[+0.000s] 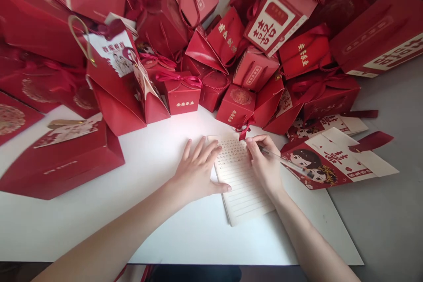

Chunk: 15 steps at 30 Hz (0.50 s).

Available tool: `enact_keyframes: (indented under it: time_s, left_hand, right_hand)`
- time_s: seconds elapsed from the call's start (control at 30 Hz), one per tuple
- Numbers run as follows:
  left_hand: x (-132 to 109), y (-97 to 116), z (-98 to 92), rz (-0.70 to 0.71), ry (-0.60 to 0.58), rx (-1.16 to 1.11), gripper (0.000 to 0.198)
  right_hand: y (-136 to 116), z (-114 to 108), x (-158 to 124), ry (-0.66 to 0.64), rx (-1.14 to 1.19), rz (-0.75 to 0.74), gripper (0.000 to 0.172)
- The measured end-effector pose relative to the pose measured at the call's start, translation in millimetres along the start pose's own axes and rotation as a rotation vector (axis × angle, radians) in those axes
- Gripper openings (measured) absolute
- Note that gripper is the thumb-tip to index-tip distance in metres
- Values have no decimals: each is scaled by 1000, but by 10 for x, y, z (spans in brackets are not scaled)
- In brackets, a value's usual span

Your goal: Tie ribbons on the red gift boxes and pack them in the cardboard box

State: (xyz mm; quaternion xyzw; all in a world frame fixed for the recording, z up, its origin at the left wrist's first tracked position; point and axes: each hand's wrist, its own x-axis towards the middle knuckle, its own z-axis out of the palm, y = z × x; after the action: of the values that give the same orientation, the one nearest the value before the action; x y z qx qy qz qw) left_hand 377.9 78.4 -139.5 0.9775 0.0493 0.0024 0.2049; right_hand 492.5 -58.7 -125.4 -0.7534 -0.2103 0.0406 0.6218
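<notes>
A lined notepad (246, 194) lies on the white table, its upper lines filled with small handwriting. My left hand (200, 169) rests with fingers spread, its fingertips and thumb on the pad's left edge. In my right hand (266, 165) is a clear pen (287, 162), pinched between thumb and fingers. The pen's back end points right, and its tip is near the top right of the page, mostly hidden by the fingers. Just above the pad stands a small red gift box (236, 105) with gold print, a ribbon end hanging toward the page.
Many red gift boxes crowd the back of the white table (158, 224). A large red box (72, 158) lies at the left. Flat printed cartons (333, 158) lie to the right of my right hand. A tall box with a rope handle (280, 13) stands behind.
</notes>
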Motion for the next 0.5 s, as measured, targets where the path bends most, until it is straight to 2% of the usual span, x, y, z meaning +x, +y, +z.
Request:
enact_keyframes:
  time_s: [0.1,0.17,0.3,0.37,0.43,0.5]
  left_hand:
    - [2,-8,-26,-6,-7,-31,94]
    - [2,-19,-43,1,-9,-54,95]
    - [10,-70,-61,45,9,-91,96]
    - [24,-101,-66,77,31,-96,93]
    - [44,-122,-69,95,76,-91,82]
    - [65,-129,-70,95,142,-90,67]
  right_hand:
    - [84,-129,98,118,-266,-225,21]
    - [130,-210,142,147,-447,-348,21]
    - [189,-338,188,127,-618,-638,16]
    - [215,-388,213,58,-666,-749,18]
    - [209,-408,233,-34,-710,-849,25]
    - [119,-375,201,-7,-730,-936,30]
